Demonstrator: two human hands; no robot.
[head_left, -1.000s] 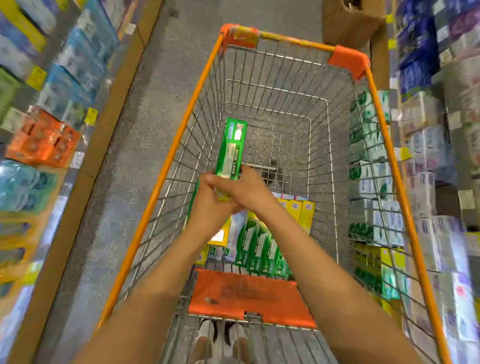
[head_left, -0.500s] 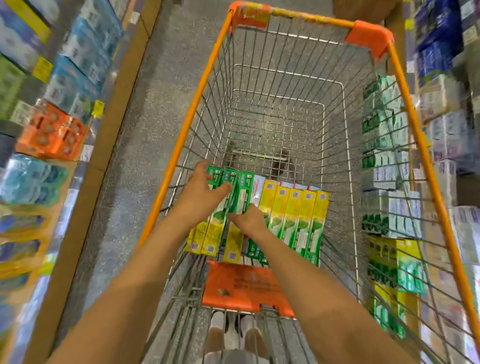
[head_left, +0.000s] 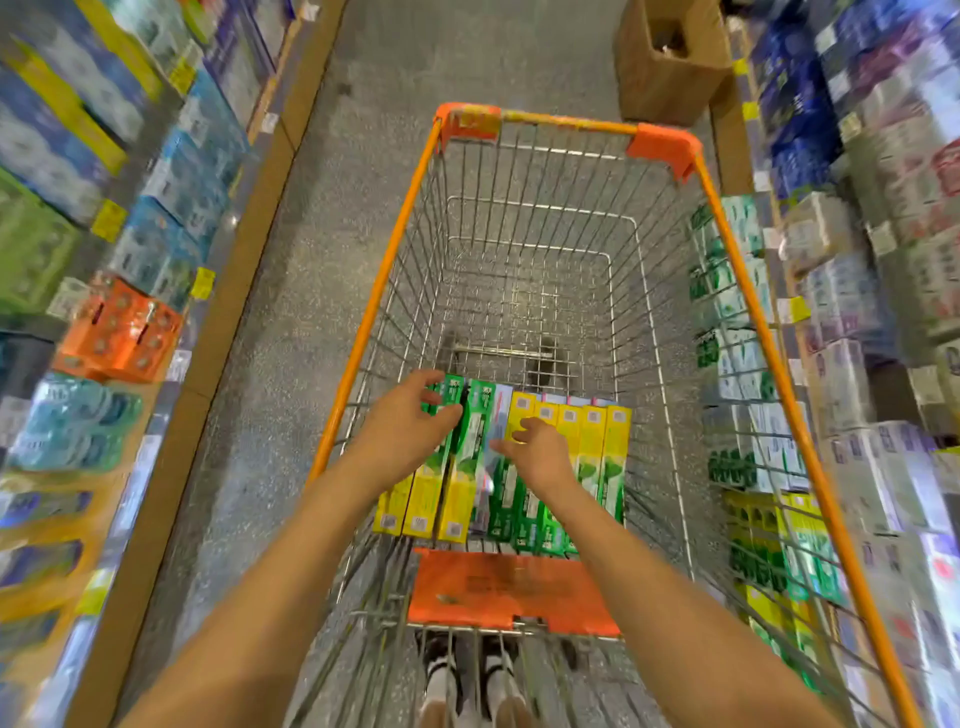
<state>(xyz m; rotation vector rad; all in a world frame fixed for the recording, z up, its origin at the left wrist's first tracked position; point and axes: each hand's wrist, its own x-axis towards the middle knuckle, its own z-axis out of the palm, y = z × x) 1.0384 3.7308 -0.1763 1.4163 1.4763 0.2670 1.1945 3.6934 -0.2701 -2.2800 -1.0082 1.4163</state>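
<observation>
A wire shopping cart with an orange rim (head_left: 378, 283) stands in a store aisle. At its near end lies a row of long toothpaste boxes: green and yellow ones (head_left: 467, 467) on the left, yellow ones (head_left: 592, 436) on the right. My left hand (head_left: 408, 431) hovers over the leftmost green boxes with its fingers spread and loosely bent; its thumb is at a box's edge. My right hand (head_left: 537, 454) is over the middle of the row, fingers relaxed, holding nothing.
An orange seat flap (head_left: 511, 587) lies at the cart's near end. Stocked shelves flank the aisle, with orange packs (head_left: 122, 332) on the left and white and green boxes (head_left: 727, 291) on the right. A cardboard box (head_left: 670, 67) stands ahead on the right.
One second ago both hands held a green box upright above the cart. It now lies in the row with the others, and both hands have loosened and lifted slightly.
</observation>
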